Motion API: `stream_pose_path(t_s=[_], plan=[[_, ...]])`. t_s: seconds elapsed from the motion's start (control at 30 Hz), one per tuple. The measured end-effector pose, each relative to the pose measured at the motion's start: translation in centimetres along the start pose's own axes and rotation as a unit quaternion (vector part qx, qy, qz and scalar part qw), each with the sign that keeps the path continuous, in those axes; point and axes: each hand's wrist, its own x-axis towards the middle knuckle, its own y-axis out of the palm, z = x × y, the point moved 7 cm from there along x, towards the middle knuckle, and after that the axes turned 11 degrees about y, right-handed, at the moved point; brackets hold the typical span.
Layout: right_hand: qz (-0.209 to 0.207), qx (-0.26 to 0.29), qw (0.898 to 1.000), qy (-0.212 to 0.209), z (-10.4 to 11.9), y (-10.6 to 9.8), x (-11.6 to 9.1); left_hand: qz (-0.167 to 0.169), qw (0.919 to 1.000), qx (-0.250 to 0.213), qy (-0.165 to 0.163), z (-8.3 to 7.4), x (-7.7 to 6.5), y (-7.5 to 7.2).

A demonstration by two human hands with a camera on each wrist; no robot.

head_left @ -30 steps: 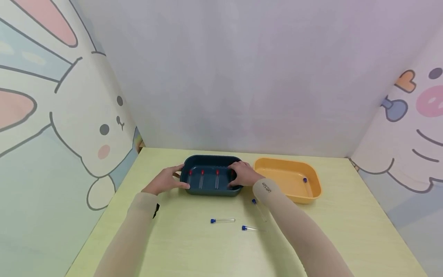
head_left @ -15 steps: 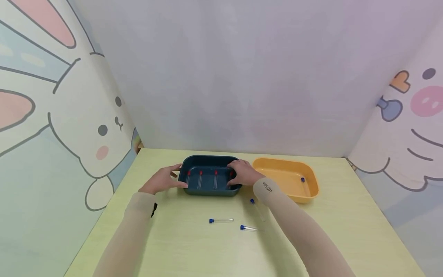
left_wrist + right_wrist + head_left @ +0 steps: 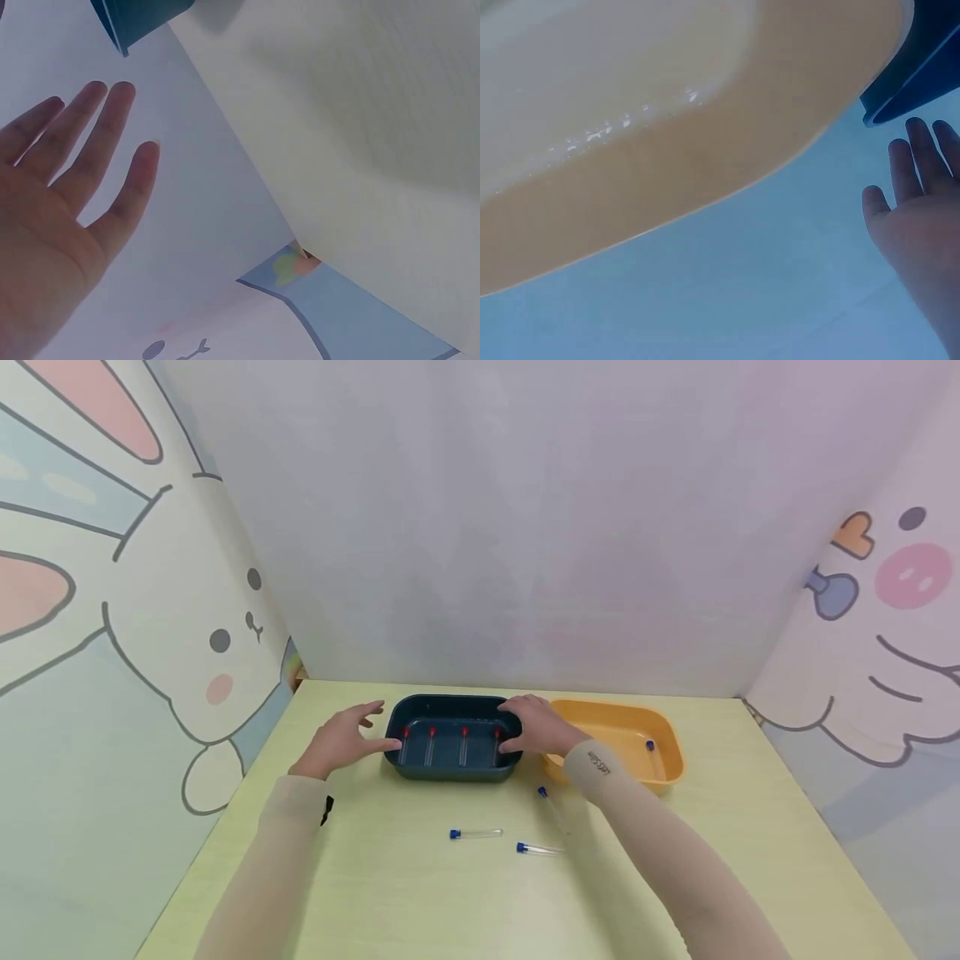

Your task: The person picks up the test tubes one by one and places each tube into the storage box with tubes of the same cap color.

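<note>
A dark blue tray (image 3: 453, 772) rests near the table's back edge, with several red-capped test tubes (image 3: 464, 747) lying side by side in it. My left hand (image 3: 339, 743) is at its left end, thumb and fingers spread; in the left wrist view the fingertips (image 3: 121, 94) are apart from the dark blue wall. At the right end, my right hand (image 3: 542, 727) hovers over the rim, its thumb overlapping the tray in the head view. The right wrist view shows those fingers (image 3: 922, 150) extended below the dark blue rim, gripping nothing.
A yellow tray (image 3: 671, 735) stands to the right, partly behind my right hand, with one blue-capped test tube (image 3: 651, 747) inside. On the table in front lie three more blue-capped tubes: a left tube (image 3: 480, 833), a front tube (image 3: 540, 849) and a slanted tube (image 3: 555, 812).
Both hands have let go of the dark blue tray's ends: the left has drawn off to the left, the right has lifted and shifted right. The tubes lie as before.
</note>
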Motion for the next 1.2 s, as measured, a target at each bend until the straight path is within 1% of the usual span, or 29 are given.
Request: stream_pose_path(t_s=[0.13, 0.4, 0.6, 0.7, 0.8, 0.93, 1.13, 1.2], plan=[[-0.004, 0.024, 1.000, 0.012, -0.7, -0.7, -1.0, -0.011, 0.9999, 0.001, 0.010, -0.9, -0.1, -0.3], [-0.025, 0.040, 0.999, 0.007, -1.8, -2.1, -2.8, -0.022, 0.9990, 0.004, 0.039, -3.4, 0.0, -0.4], [-0.031, 0.046, 0.998, 0.016, -2.8, -2.7, -3.9, -0.019, 0.9979, -0.005, 0.061, -5.0, 0.0, -0.1], [-0.028, 0.056, 0.998, 0.029, -3.4, -2.8, -4.4, -0.018, 0.9972, -0.011, 0.072, -5.8, -0.1, 0.2], [-0.028, 0.065, 0.997, 0.040, -4.0, -2.9, -5.0, -0.021, 0.9963, -0.005, 0.083, -6.5, -0.2, 0.6], [-0.034, 0.075, 0.995, 0.048, -4.8, -3.1, -5.8, -0.029, 0.9934, 0.007, 0.111, -7.8, -0.4, 1.1], [-0.050, 0.090, 0.994, 0.041, -6.0, -3.6, -7.0, -0.045, 0.9872, 0.028, 0.150, -9.6, -0.7, 1.7], [-0.052, 0.100, 0.993, 0.046, -6.5, -3.7, -7.4, -0.051, 0.9848, 0.033, 0.163, -10.2, -0.7, 1.9]])
